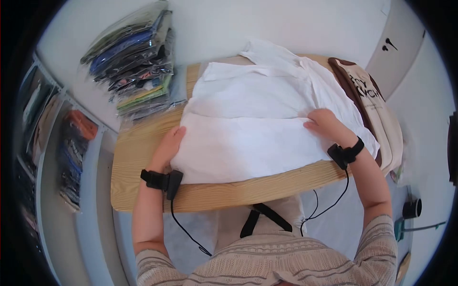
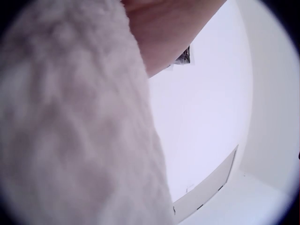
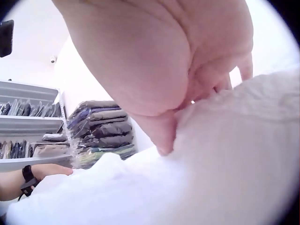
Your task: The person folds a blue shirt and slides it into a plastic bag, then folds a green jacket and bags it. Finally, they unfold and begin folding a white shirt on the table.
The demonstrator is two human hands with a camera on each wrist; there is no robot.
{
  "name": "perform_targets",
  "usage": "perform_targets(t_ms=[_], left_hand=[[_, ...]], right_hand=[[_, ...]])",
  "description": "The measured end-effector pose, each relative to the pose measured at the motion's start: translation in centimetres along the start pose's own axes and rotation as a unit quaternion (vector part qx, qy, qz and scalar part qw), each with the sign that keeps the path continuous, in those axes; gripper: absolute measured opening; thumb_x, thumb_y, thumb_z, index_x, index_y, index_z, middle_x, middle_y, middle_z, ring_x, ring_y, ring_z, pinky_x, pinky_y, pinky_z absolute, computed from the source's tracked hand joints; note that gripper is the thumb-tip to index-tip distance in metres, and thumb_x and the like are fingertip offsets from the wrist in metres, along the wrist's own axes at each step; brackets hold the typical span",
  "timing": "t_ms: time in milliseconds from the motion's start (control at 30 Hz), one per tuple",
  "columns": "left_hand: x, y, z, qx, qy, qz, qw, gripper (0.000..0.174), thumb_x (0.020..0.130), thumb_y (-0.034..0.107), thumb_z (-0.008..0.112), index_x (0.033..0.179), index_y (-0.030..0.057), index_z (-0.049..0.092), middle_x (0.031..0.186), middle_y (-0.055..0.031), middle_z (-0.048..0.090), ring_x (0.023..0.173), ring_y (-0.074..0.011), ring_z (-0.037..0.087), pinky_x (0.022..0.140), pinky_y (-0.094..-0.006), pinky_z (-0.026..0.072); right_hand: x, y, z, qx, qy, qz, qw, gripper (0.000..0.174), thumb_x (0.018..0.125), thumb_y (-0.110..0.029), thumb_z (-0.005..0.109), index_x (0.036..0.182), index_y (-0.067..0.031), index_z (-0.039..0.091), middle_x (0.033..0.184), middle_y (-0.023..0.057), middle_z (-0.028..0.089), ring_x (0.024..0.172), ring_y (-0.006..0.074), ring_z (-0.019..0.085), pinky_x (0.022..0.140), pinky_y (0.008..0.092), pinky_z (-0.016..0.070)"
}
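A white garment (image 1: 248, 95) lies spread on the wooden table, its near part folded over into a wide band. At the band's left edge the left hand (image 1: 168, 147) grips the cloth; in the left wrist view, white cloth (image 2: 75, 122) covers much of the picture and hides the fingers. The right hand (image 1: 329, 126) pinches the fold near its right end. Seen from the right wrist, that hand (image 3: 187, 61) has its thumb and fingers on the raised white fabric (image 3: 239, 154).
Bagged clothes (image 1: 138, 66) are stacked at the table's (image 1: 138, 162) back left. A brown and cream bag (image 1: 372, 105) lies along the right side. Shelves (image 1: 52, 124) with more clothes stand at the left. Black cables (image 1: 334, 202) hang from both wrists below the table's front edge.
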State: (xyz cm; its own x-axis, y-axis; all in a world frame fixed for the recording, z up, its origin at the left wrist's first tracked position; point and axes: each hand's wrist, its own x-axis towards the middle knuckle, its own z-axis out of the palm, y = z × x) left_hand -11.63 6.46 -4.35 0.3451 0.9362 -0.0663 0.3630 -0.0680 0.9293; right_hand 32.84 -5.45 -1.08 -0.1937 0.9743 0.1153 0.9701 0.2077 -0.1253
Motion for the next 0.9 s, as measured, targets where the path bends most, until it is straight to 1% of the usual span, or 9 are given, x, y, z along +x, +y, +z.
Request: perform_targets(t_ms=[67, 133, 200, 300, 400, 567, 767, 833, 900], left_hand=[[0.8, 0.7, -1.0, 0.004, 0.018, -0.005, 1.0, 0.039, 0.098, 0.028, 0.045, 0.114, -0.0052, 0.057, 0.1, -0.007, 0.064, 0.089, -0.0133, 0.055, 0.081, -0.0269, 0.0441], [1.2, 1.3, -1.7, 0.011, 0.034, -0.007, 0.999, 0.039, 0.098, 0.028, 0.045, 0.114, -0.0048, 0.057, 0.1, -0.0068, 0.064, 0.089, -0.0132, 0.055, 0.081, -0.0269, 0.0439], [1.7, 2.2, -1.8, 0.075, -0.004, 0.053, 0.996, 0.039, 0.098, 0.029, 0.045, 0.113, -0.0051, 0.057, 0.1, -0.007, 0.064, 0.089, -0.0138, 0.055, 0.081, -0.0275, 0.044], [2.8, 3.8, -2.0, 0.03, -0.003, 0.069, 0.997, 0.038, 0.098, 0.028, 0.045, 0.111, -0.0053, 0.058, 0.1, -0.008, 0.064, 0.089, -0.0151, 0.056, 0.08, -0.028, 0.0443], [5.8, 3.3, -2.6, 0.163, -0.016, 0.061, 0.985, 0.038, 0.097, 0.028, 0.046, 0.11, -0.0049, 0.058, 0.1, -0.0098, 0.064, 0.089, -0.0166, 0.057, 0.081, -0.0287, 0.0446], [7.8, -0.2, -1.1, 0.117, -0.052, 0.006, 0.992, 0.042, 0.093, 0.032, 0.053, 0.116, -0.0037, 0.055, 0.102, -0.0126, 0.063, 0.09, -0.0186, 0.058, 0.081, -0.0295, 0.045], [3.2, 3.6, -2.6, 0.084, -0.065, -0.04, 0.994, 0.055, 0.088, 0.028, 0.063, 0.133, 0.0032, 0.042, 0.113, -0.0138, 0.059, 0.097, -0.0193, 0.056, 0.083, -0.032, 0.0453], [1.8, 3.3, -2.8, 0.106, -0.098, -0.03, 0.989, 0.059, 0.087, 0.025, 0.065, 0.137, 0.0059, 0.039, 0.115, -0.0136, 0.058, 0.099, -0.0188, 0.055, 0.084, -0.0322, 0.0451], [0.1, 2.9, -2.4, 0.14, -0.084, -0.004, 0.987, 0.064, 0.082, 0.016, 0.069, 0.139, 0.0111, 0.039, 0.118, -0.0143, 0.056, 0.1, -0.0185, 0.054, 0.083, -0.0318, 0.0452]], right_hand=[[-0.3, -0.8, -0.9, 0.092, 0.008, 0.053, 0.994, 0.027, 0.088, -0.026, 0.057, 0.086, 0.0008, 0.058, 0.082, 0.0184, 0.062, 0.081, 0.0344, 0.059, 0.072, 0.0412, 0.0448], [0.0, -1.7, -2.2, 0.176, -0.066, 0.168, 0.968, 0.027, 0.09, -0.025, 0.055, 0.086, 0.002, 0.057, 0.079, 0.0191, 0.061, 0.076, 0.0334, 0.058, 0.07, 0.0398, 0.0443], [-0.1, -1.7, -2.4, 0.18, -0.052, 0.158, 0.969, 0.027, 0.09, -0.025, 0.055, 0.086, 0.0022, 0.057, 0.078, 0.0194, 0.061, 0.074, 0.033, 0.058, 0.069, 0.0391, 0.0442], [-0.2, -1.2, -2.4, 0.186, -0.042, 0.147, 0.971, 0.026, 0.09, -0.023, 0.055, 0.086, 0.0024, 0.057, 0.074, 0.0173, 0.059, 0.069, 0.0293, 0.055, 0.067, 0.0369, 0.0434], [-0.2, -0.7, -1.6, 0.178, -0.045, 0.128, 0.975, 0.025, 0.089, -0.021, 0.058, 0.083, 0.0029, 0.057, 0.071, 0.0152, 0.057, 0.067, 0.0258, 0.052, 0.065, 0.0354, 0.0426], [0.0, 0.2, 0.1, 0.151, 0.002, 0.075, 0.986, 0.027, 0.086, -0.021, 0.061, 0.078, 0.0043, 0.057, 0.068, 0.0159, 0.056, 0.064, 0.0249, 0.052, 0.062, 0.0362, 0.0418], [0.2, -0.3, -0.4, 0.178, -0.001, 0.12, 0.977, 0.028, 0.087, -0.02, 0.06, 0.075, 0.0054, 0.055, 0.061, 0.0168, 0.052, 0.056, 0.0258, 0.046, 0.058, 0.0376, 0.0397], [0.2, -0.4, -0.5, 0.166, -0.017, 0.132, 0.977, 0.029, 0.085, -0.024, 0.06, 0.079, 0.004, 0.059, 0.074, 0.0233, 0.06, 0.068, 0.0388, 0.056, 0.063, 0.0422, 0.043], [0.2, -0.3, -0.1, 0.167, -0.002, 0.122, 0.978, 0.028, 0.086, -0.022, 0.06, 0.078, 0.0046, 0.057, 0.069, 0.0215, 0.055, 0.062, 0.0333, 0.05, 0.06, 0.0403, 0.0408]])
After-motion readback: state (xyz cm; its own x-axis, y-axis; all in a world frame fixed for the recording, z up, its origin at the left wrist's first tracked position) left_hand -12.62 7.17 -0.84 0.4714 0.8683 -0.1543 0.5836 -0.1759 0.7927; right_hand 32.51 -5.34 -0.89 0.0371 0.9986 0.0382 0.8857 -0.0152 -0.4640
